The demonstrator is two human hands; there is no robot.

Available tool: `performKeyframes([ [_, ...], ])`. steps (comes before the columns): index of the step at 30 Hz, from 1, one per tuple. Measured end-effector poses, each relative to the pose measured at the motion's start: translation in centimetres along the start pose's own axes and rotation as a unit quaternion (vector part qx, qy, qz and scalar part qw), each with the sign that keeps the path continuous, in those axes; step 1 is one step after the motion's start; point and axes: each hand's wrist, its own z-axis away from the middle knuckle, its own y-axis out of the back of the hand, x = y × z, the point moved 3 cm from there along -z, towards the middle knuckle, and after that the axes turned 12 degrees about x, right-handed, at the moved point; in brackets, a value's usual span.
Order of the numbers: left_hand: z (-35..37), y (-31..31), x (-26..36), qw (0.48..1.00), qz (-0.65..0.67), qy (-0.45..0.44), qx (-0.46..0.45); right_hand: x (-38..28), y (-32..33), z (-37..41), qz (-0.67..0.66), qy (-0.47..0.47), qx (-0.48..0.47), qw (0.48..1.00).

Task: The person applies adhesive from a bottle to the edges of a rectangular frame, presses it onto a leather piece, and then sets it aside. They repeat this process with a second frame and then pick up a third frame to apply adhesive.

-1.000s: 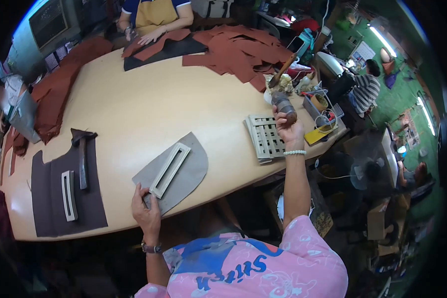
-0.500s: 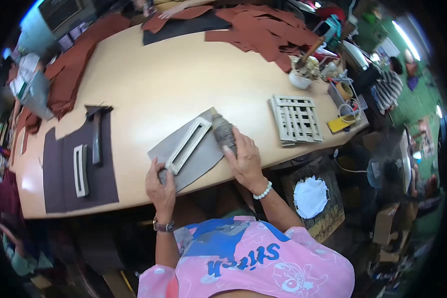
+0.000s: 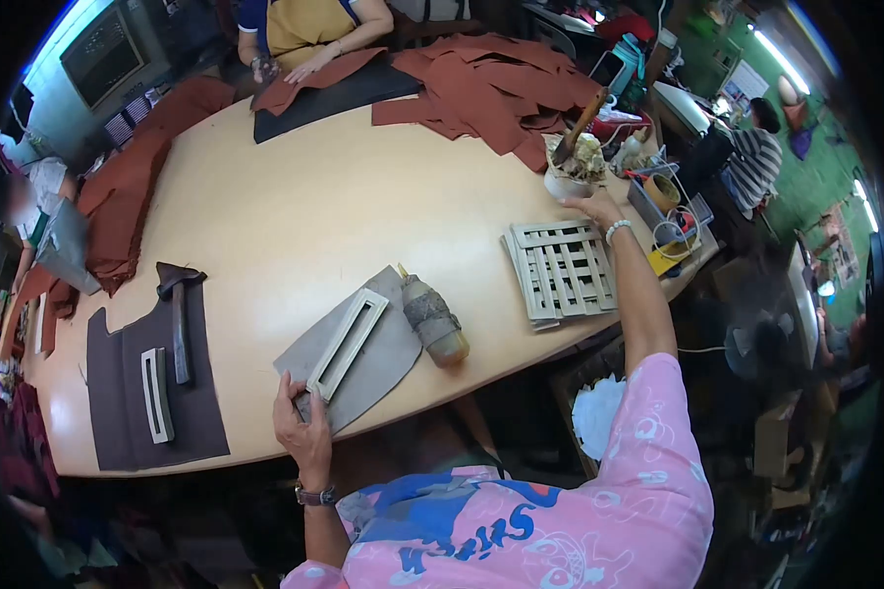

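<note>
My left hand (image 3: 304, 427) grips the near end of a pale slotted frame (image 3: 349, 339), thumb and fingers at its sides. The frame lies slanted on a grey flat piece (image 3: 378, 363) at the table edge. Right of it, a bottle (image 3: 432, 319) with dark wrapping, a narrow tip and an amber base lies on its side. With the arm stretched out, my right hand (image 3: 596, 208) is at the near side of a white pot (image 3: 565, 187); some fingers are hidden. Clumpy yellowish stuff and a wooden-handled brush (image 3: 581, 123) are in the pot.
A stack of pale slotted frames (image 3: 565, 270) lies below my right forearm. At left, a hammer (image 3: 179, 324) and another frame (image 3: 156, 396) rest on a dark sheet (image 3: 118, 393). Red-brown pieces (image 3: 491, 83) cover the far edge, where another person's hands (image 3: 314, 64) work.
My right hand has let go of the bottle, now lying on the table, and moved far right to the white pot. My left hand stays at the frame. The view has shifted.
</note>
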Motion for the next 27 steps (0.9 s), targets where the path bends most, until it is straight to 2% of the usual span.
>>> performKeyframes([
  [1,0.0,0.0,-0.1,1.000,0.001,-0.004,0.001,1.0,-0.8,-1.3,0.034,-0.015,0.010,0.999],
  [2,0.0,0.1,-0.3,1.000,-0.001,-0.007,0.004,-0.6,-1.2,-1.0,0.067,-0.028,0.017,0.997],
  [3,0.1,0.1,-0.4,1.000,-0.002,-0.014,0.005,-1.7,-0.7,-0.3,0.047,-0.088,-0.034,0.994],
  [5,0.1,0.1,-0.4,1.000,-0.014,-0.020,0.010,1.0,-2.5,-2.5,-0.066,-0.035,0.114,0.991],
  [7,-0.1,0.4,0.0,0.999,-0.028,-0.025,0.002,2.0,-3.0,-3.9,0.006,-0.109,0.110,0.988],
  [9,-0.2,0.5,0.4,0.999,-0.030,-0.022,0.005,3.3,-2.8,-5.5,0.054,-0.054,0.134,0.988],
  [11,-0.3,0.4,0.6,0.999,-0.016,-0.017,0.025,0.3,-1.4,-3.4,0.036,-0.048,0.097,0.993],
  [14,-0.3,0.4,0.6,0.999,-0.010,-0.028,0.028,0.3,-1.2,-5.1,0.112,-0.052,0.162,0.979],
  [18,-0.6,0.7,1.1,0.999,-0.005,-0.045,0.031,-0.8,-1.5,-4.6,0.108,-0.032,0.182,0.977],
  [19,-0.7,0.7,1.2,0.999,-0.009,-0.042,0.025,-0.9,-2.0,-4.4,0.042,-0.012,0.181,0.982],
  [22,-0.6,0.9,1.3,0.999,-0.021,-0.035,0.009,-1.8,-3.8,-4.8,0.021,-0.034,0.132,0.991],
  [25,-0.7,0.9,1.2,0.999,-0.025,-0.032,0.008,-11.9,-4.7,2.5,-0.174,0.044,0.011,0.984],
  [27,-0.7,0.8,1.1,0.999,-0.022,-0.034,0.010,-15.2,-7.3,3.8,-0.224,0.136,-0.023,0.965],
])
